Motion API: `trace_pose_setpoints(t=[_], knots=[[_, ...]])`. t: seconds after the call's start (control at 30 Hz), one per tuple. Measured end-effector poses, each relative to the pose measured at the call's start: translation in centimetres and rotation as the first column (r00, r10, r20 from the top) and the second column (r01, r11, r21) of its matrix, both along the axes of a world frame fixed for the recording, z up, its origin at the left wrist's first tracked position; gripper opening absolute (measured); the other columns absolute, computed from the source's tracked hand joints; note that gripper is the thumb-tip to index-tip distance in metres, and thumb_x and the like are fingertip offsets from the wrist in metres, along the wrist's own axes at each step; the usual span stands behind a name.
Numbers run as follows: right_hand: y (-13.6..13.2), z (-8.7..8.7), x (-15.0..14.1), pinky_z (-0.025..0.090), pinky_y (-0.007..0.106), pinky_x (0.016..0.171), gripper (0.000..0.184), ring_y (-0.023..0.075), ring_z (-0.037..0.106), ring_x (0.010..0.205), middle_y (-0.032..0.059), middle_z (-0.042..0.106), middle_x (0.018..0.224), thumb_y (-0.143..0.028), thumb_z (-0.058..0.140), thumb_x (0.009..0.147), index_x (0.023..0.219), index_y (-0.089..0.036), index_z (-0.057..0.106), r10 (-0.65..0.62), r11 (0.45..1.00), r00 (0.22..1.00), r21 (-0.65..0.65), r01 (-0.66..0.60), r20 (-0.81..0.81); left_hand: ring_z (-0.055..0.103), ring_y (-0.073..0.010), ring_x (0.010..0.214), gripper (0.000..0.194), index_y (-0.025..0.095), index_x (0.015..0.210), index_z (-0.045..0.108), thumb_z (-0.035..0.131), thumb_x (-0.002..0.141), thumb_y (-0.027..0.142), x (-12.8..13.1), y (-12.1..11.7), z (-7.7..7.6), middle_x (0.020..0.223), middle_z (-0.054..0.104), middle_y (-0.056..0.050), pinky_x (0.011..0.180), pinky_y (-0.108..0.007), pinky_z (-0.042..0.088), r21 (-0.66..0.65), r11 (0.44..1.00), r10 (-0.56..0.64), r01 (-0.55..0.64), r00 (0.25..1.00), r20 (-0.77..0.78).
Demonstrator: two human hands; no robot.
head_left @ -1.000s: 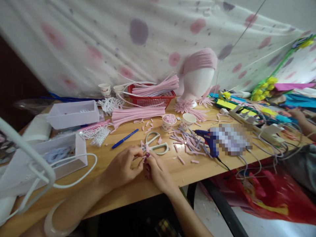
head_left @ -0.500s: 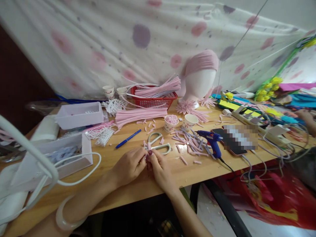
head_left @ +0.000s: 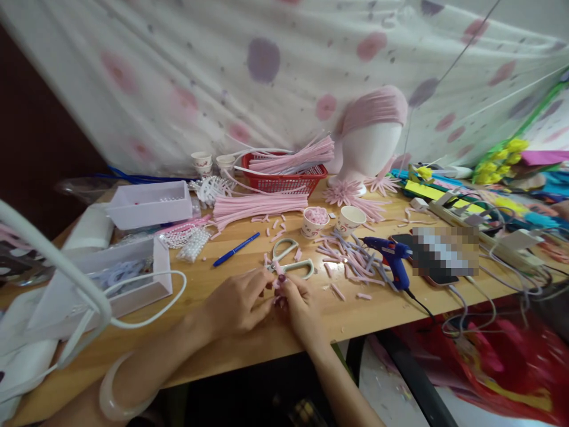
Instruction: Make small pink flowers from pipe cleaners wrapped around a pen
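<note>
My hands meet above the front of the wooden table. My right hand (head_left: 301,311) pinches a short pink pipe cleaner piece (head_left: 278,279) between thumb and fingers. From the other side, my left hand (head_left: 237,301) has its fingertips closed on the same piece; its exact grip is partly hidden. Just beyond my fingertips lie scissors (head_left: 304,268) with pale handles, their blades mostly hidden. Pink and lilac pipe cleaner pieces (head_left: 351,261) are scattered to the right of them. One paper cup (head_left: 315,230) is full of small pink pieces, and another paper cup (head_left: 349,224) stands beside it.
A blue glue gun (head_left: 393,261) lies right, near a phone (head_left: 427,264) and power strips with cables. Long pink pipe cleaners (head_left: 260,209) lie before a red basket (head_left: 284,182). A head form (head_left: 373,142) stands behind. Left are a blue pen (head_left: 235,249), white boxes and a white cable.
The camera view has shifted slightly, so the scene sits further right. My left fingers have loosened and spread a little, showing more of the pink piece between my hands.
</note>
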State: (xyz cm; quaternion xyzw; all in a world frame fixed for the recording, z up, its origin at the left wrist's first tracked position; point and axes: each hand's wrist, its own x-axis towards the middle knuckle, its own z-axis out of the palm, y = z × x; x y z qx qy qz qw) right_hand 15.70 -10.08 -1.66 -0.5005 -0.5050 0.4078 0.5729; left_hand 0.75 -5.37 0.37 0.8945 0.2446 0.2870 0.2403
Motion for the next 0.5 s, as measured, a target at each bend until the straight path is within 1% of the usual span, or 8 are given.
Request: trace_pose_setpoints(t=[0.07, 0.13, 0.23, 0.3, 0.33, 0.37, 0.4, 0.5], knots=[[0.1, -0.1, 0.2, 0.031, 0.023, 0.05, 0.035, 0.0101, 0.038, 0.048, -0.0037, 0.041, 0.051, -0.03, 0.045, 0.087, 0.055, -0.019, 0.044, 0.015, 1.0, 1.0, -0.007, -0.015, 0.006, 0.066, -0.0191, 0.076, 0.016, 0.018, 0.104, 0.053, 0.044, 0.091, 0.016, -0.2, 0.3, -0.3, 0.084, 0.067, -0.005, 0.071, -0.029, 0.053, 0.156, 0.988, 0.008, -0.001, 0.999, -0.047], [0.2, 0.0, 0.3, 0.029, 0.023, 0.049, 0.037, 0.0099, 0.037, 0.048, -0.0036, 0.04, 0.049, -0.03, 0.046, 0.085, 0.051, -0.019, 0.042, 0.024, 1.0, 0.999, -0.013, -0.024, 0.025, 0.068, -0.0199, 0.082, 0.021, 0.017, 0.11, 0.053, 0.041, 0.094, 0.015, -0.3, 0.7, -0.7, 0.089, 0.069, -0.007, 0.075, -0.03, 0.054, 0.261, 0.965, 0.0, 0.018, 0.998, -0.069], [0.2, 0.2, 0.2, 0.027, 0.023, 0.047, 0.036, 0.0097, 0.035, 0.046, -0.0036, 0.039, 0.046, -0.029, 0.046, 0.082, 0.048, -0.019, 0.041, 0.011, 0.999, 1.0, -0.049, -0.011, 0.005, 0.069, -0.021, 0.085, 0.022, 0.016, 0.107, 0.057, 0.039, 0.095, 0.013, -0.3, 1.0, -0.9, 0.093, 0.071, -0.009, 0.076, -0.03, 0.054, 0.416, 0.906, -0.034, 0.075, 0.994, -0.104], [0.2, 0.2, 0.0, 0.027, 0.023, 0.048, 0.036, 0.0096, 0.034, 0.046, -0.0037, 0.038, 0.046, -0.029, 0.046, 0.081, 0.047, -0.019, 0.04, -0.004, 0.999, 1.0, -0.037, 0.003, -0.024, 0.069, -0.0216, 0.082, 0.022, 0.014, 0.1, 0.06, 0.039, 0.094, 0.012, -0.2, 0.9, -0.8, 0.089, 0.07, -0.011, 0.073, -0.03, 0.054, 0.483, 0.871, -0.043, 0.087, 0.994, -0.1], [0.2, 0.1, 0.0, 0.027, 0.023, 0.048, 0.036, 0.0094, 0.033, 0.046, -0.0039, 0.037, 0.046, -0.028, 0.046, 0.08, 0.047, -0.019, 0.039, -0.005, 1.0, 0.999, -0.023, 0.004, -0.04, 0.068, -0.0217, 0.079, 0.022, 0.014, 0.096, 0.06, 0.039, 0.094, 0.011, -0.1, 0.7, -0.6, 0.086, 0.07, -0.011, 0.071, -0.03, 0.054, 0.49, 0.868, -0.05, 0.085, 0.995, -0.085], [0.2, 0.0, -0.1, 0.028, 0.023, 0.048, 0.036, 0.0093, 0.033, 0.047, -0.0041, 0.037, 0.047, -0.028, 0.047, 0.08, 0.047, -0.019, 0.039, 0.0, 1.0, 0.999, -0.004, 0.0, -0.054, 0.067, -0.021, 0.076, 0.021, 0.014, 0.092, 0.06, 0.039, 0.093, 0.011, 0.1, 0.5, -0.5, 0.083, 0.069, -0.01, 0.068, -0.029, 0.053, 0.472, 0.878, -0.059, 0.082, 0.996, -0.062], [0.2, -0.1, -0.1, 0.028, 0.023, 0.048, 0.036, 0.0092, 0.032, 0.047, -0.0043, 0.036, 0.047, -0.028, 0.047, 0.081, 0.047, -0.02, 0.038, 0.006, 1.0, 0.998, 0.016, -0.005, -0.066, 0.065, -0.0194, 0.071, 0.021, 0.015, 0.087, 0.059, 0.039, 0.092, 0.01, 0.2, 0.3, -0.3, 0.078, 0.067, -0.008, 0.065, -0.028, 0.051, 0.429, 0.9, -0.068, 0.077, 0.997, -0.035], [0.0, -0.5, -0.2, 0.028, 0.023, 0.048, 0.035, 0.0093, 0.032, 0.047, -0.0046, 0.036, 0.049, -0.029, 0.047, 0.084, 0.051, -0.019, 0.039, 0.026, 0.997, 0.997, 0.071, -0.021, -0.073, 0.055, -0.014, 0.058, 0.022, 0.019, 0.073, 0.052, 0.039, 0.089, 0.01, 0.5, -0.2, 0.1, 0.065, 0.059, -0.001, 0.058, -0.024, 0.045, 0.2, 0.977, -0.086, 0.074, 0.995, 0.052]])
